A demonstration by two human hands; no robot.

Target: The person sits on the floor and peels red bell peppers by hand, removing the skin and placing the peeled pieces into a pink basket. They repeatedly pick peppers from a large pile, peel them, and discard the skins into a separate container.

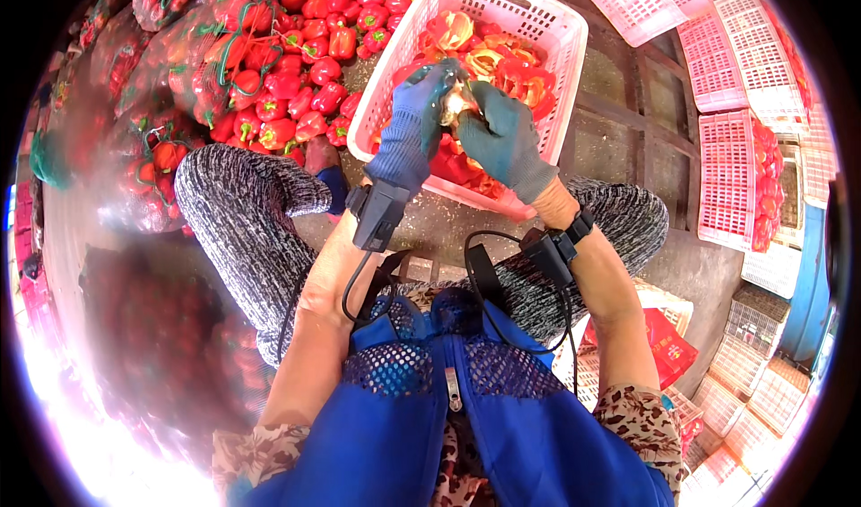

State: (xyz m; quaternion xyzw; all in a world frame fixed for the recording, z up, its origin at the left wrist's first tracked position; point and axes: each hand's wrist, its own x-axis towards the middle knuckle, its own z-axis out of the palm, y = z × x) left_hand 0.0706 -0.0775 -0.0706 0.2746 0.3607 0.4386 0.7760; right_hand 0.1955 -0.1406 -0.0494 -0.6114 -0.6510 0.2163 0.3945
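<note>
Over a pink plastic crate (572, 56), my two gloved hands meet around a small, pale, seedy piece of bell pepper (457, 103). My left hand (418, 113), in a blue knit glove with a coated palm, grips it from the left. From the right, my right hand (501, 133), in a grey-green glove, has its fingers curled against the same piece. The fingers hide most of it, and I cannot tell whether a tool is held too. Below and beyond the hands, split red bell peppers (521, 79) lie in the crate with their pale insides showing.
Whole red bell peppers (326, 69) are heaped on the floor left of the crate, beside filled mesh sacks (195, 56). Stacked crates (713, 76) and a pepper-filled crate (726, 177) stand at right. Cables (467, 258) hang from the wrist devices. A red bag (666, 349) lies near my right elbow.
</note>
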